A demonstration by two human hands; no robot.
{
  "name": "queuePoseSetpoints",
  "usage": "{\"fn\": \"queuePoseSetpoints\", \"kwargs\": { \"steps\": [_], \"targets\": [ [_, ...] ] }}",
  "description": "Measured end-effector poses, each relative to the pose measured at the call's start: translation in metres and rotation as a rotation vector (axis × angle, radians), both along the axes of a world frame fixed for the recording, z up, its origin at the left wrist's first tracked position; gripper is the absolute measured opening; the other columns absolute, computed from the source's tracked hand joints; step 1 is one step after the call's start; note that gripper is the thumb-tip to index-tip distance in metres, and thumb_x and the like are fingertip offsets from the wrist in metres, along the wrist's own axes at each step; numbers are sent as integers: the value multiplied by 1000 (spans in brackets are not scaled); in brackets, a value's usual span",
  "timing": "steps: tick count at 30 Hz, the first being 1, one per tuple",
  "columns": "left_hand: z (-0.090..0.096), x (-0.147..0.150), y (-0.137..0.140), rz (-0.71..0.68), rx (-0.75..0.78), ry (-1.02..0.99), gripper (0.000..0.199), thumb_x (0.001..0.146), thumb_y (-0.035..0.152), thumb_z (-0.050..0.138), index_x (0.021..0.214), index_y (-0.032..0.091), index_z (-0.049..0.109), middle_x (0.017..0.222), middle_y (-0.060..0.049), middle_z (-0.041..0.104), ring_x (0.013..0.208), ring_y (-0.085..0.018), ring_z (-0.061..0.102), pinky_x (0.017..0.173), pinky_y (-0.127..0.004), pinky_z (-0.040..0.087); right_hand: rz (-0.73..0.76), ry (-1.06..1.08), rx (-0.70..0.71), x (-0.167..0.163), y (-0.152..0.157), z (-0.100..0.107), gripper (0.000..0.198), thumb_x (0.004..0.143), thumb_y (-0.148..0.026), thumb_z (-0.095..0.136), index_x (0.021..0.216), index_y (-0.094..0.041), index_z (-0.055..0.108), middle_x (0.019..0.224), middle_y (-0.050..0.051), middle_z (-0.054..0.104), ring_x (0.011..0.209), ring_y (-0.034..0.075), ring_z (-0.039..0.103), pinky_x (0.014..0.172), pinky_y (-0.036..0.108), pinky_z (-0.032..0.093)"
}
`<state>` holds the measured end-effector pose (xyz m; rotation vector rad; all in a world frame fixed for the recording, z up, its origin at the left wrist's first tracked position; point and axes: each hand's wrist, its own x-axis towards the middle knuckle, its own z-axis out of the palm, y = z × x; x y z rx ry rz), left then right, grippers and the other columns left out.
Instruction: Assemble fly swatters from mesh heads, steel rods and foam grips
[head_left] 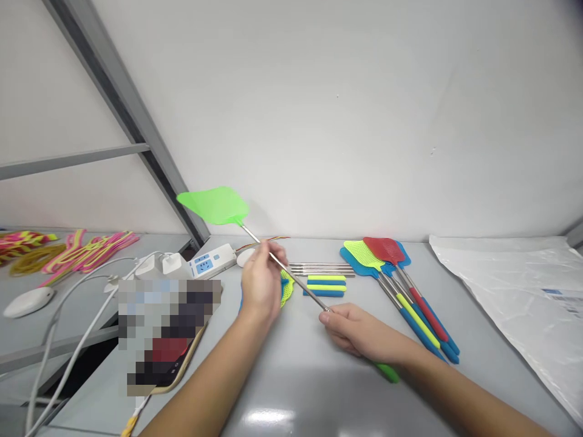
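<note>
A green fly swatter [214, 206] with a thin metal rod slants across the view, its head up at the left. My right hand [353, 331] is closed round its lower part, and the green handle end sticks out below that hand. Higher on the rod, my left hand [262, 282] has its fingers curled about the metal. Partly hidden behind the left hand lie blue and yellow swatter heads [286, 288]. Between the hands, farther back on the table, are several metal rods [323, 268] and a row of yellow and blue handle grips [325, 285].
Several complete swatters [387, 258] lie piled at the right, near a white plastic bag [501, 273]. At the left are a power strip [212, 261], white cables, a phone [175, 340] with a blurred screen, and colourful cords [100, 249]. A wall rises behind the table.
</note>
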<state>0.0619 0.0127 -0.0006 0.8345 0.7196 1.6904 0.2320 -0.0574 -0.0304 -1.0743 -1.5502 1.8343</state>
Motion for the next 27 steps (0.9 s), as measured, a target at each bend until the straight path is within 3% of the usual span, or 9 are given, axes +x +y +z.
{"fn": "queuePoseSetpoints", "kwargs": {
  "steps": [4,8,18,22,27],
  "targets": [
    [-1,-9,12,70,-5,17,30,84,44,58,74,15,59,66,0,54,58,-9,48,59,-22,40,54,-4,-39,4,-1,-7,47,91,-53,45,61,-20,33,48,-9,30,42,5,23,40,21,19],
    [-7,2,2,-36,-46,37,31,87,45,55,77,16,60,67,0,54,60,-10,49,59,-22,41,89,25,-24,7,2,-6,49,93,-50,42,56,-19,38,44,-8,33,40,6,30,43,21,26],
    [-30,30,-27,-343,-125,313,38,90,49,47,83,15,64,75,-5,61,73,-15,55,69,-26,43,-60,153,27,5,6,-11,49,95,-51,35,60,-19,45,38,-8,32,37,7,26,41,22,21],
    [-31,29,-25,-304,-126,293,38,90,48,46,79,15,63,71,-3,60,69,-14,53,68,-26,42,-61,159,-4,4,8,-13,50,94,-53,38,57,-19,40,41,-8,31,38,6,26,40,22,19],
    [-19,22,-19,-206,-52,264,37,91,44,46,71,16,59,66,-3,58,69,-14,52,67,-26,41,-16,222,-33,-1,8,-8,50,93,-52,41,56,-20,33,45,-8,28,38,5,23,37,22,16]
  ]
}}
